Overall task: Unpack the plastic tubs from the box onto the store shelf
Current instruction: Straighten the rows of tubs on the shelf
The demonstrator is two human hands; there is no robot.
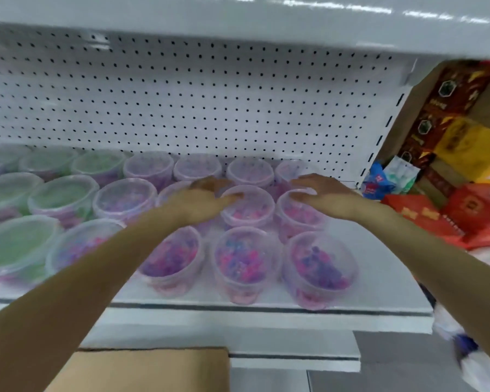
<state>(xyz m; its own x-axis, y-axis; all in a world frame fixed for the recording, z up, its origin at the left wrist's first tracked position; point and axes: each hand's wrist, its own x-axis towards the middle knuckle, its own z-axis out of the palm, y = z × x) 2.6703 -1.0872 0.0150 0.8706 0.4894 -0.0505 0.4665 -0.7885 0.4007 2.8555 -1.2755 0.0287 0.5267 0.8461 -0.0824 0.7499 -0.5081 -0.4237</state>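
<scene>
Left hand (204, 198) fingers (229, 197) lie fairly straight, touching the left rim of the middle tub (248, 210); right hand (326, 193) fingers rest flat on the lid of the right tub (300, 219); neither grips. Both tubs sit mid-depth near the shelf's (374, 278) right end, among rows of others. They look light, thin-walled and smooth, probably slippery, so grip around the rim; the box (153, 369) sits below the front edge.

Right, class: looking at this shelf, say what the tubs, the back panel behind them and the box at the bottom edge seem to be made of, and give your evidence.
Tubs: clear, slightly glossy plastic; the coloured contents show through lids and walls.
Back panel: probably white painted metal, smooth, with regular punched holes.
Box: plain brown cardboard, matt, by its colour and flat flap.
</scene>
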